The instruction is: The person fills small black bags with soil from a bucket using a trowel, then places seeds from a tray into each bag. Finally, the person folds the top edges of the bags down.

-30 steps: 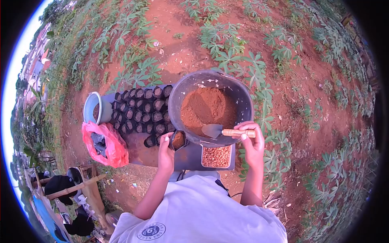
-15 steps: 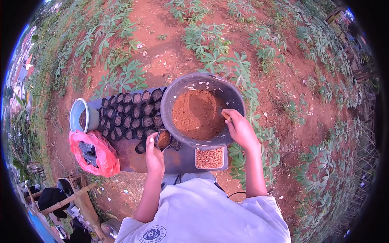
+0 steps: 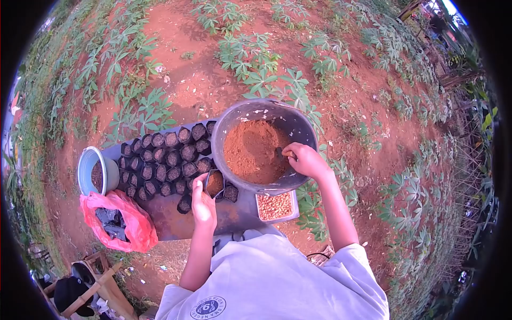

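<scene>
My left hand [image 3: 202, 205] grips a black planting bag [image 3: 215, 183] with reddish-brown soil inside, beside the large dark bucket [image 3: 224, 173]. Loose reddish soil [image 3: 248, 149] lies in the bucket. Inside its right rim, my right hand [image 3: 306, 161] is closed around the handle of a small trowel [image 3: 280, 153]; its dark blade is at the soil and partly hidden. Rows of soil-filled black planting bags [image 3: 172, 158] stand on the table to the left of the bucket. Just below the bucket sits a clear tub of pale seeds [image 3: 275, 206].
A dark table [image 3: 176, 226] carries these things. At its left end are a light blue pail [image 3: 111, 173] and a pink plastic bag [image 3: 140, 229] with black plastic inside. Leafy plants [image 3: 146, 109] grow in the red ground beyond. A wooden frame [image 3: 109, 288] stands lower left.
My right hand with the trowel has shifted slightly left and inward over the bucket's soil. The left hand still holds the planting bag by the bucket. The whole view has turned a little.
</scene>
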Demonstrator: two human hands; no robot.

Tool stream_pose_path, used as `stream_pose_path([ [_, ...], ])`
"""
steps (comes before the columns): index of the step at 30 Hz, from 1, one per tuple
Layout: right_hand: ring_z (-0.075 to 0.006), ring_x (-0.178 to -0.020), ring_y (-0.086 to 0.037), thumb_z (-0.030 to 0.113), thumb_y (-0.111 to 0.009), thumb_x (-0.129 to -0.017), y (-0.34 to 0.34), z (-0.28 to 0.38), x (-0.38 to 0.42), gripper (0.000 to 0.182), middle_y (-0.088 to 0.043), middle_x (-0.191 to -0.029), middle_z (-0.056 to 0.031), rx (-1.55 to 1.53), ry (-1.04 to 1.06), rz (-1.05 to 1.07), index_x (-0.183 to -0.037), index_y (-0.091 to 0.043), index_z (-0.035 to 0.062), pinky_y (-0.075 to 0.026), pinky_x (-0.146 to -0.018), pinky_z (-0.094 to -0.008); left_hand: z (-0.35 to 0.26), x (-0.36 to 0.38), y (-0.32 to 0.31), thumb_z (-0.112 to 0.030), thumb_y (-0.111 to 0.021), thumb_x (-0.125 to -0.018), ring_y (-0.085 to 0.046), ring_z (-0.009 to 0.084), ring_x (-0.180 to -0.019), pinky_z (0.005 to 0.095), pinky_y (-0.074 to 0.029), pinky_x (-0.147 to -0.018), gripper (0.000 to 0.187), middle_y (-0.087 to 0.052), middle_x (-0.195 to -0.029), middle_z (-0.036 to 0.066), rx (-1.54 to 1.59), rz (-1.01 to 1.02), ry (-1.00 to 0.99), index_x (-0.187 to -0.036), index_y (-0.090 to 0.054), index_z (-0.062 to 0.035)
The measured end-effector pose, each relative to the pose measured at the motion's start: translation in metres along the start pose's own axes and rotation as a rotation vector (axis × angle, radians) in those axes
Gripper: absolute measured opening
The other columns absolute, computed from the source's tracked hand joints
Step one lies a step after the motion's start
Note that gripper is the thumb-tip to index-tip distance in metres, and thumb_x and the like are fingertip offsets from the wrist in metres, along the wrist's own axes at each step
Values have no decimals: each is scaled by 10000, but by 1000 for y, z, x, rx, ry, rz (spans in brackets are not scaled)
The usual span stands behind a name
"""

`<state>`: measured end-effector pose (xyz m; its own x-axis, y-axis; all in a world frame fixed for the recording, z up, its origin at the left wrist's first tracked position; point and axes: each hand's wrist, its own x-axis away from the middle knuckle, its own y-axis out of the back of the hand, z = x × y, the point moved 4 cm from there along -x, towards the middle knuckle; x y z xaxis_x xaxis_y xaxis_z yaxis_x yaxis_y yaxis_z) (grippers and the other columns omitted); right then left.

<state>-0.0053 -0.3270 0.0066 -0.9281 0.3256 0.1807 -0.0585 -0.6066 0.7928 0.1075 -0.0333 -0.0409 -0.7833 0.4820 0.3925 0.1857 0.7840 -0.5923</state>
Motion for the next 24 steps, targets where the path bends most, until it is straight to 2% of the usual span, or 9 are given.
stream_pose_path([
  [3, -353, -947, -625, 43, -579, -762, -3, -3, -11, 226, -645, -1010, -178, 118, 6, 60, -979, -617, -7, -500, -843, -414, -3, -5, 5, -314, -377, -994, -503, 174, -1145, 339, -371, -996, 363, -534, -1195, 70, 12, 33, 13, -1214, -483, -45],
  [8, -325, -906, -652, 91, -585, -785, -19, -6, -27, 170, -670, -919, -179, 522, -55, 206, -924, -659, 29, -525, -789, -401, -8, -9, 13, -309, -377, -994, -512, 175, -1133, 334, -378, -989, 362, -537, -1186, 72, 44, 56, 35, -1213, -485, -41],
  [11, -318, -879, -665, 129, -599, -803, -30, -9, -34, 145, -681, -883, -177, 628, -94, 310, -857, -685, 25, -532, -775, -403, -12, -9, 18, -310, -376, -995, -514, 173, -1131, 337, -380, -988, 364, -540, -1180, 73, 40, 62, 34, -1213, -485, -40],
  [14, -324, -860, -669, 154, -600, -814, -34, -15, -43, 164, -685, -861, -183, 647, -93, 289, -790, -696, 24, -533, -774, -406, -14, -12, 22, -314, -380, -995, -516, 170, -1126, 338, -382, -985, 364, -543, -1176, 67, 61, 100, 25, -1211, -487, -42],
  [24, -355, -771, -667, 159, -601, -794, -35, 6, -32, 181, -667, -764, -200, 606, -5, 200, -725, -680, 11, -532, -722, -433, -17, -17, 25, -304, -387, -993, -522, 170, -1123, 353, -386, -990, 353, -555, -1161, 61, 102, 89, 23, -1200, -497, -40],
])
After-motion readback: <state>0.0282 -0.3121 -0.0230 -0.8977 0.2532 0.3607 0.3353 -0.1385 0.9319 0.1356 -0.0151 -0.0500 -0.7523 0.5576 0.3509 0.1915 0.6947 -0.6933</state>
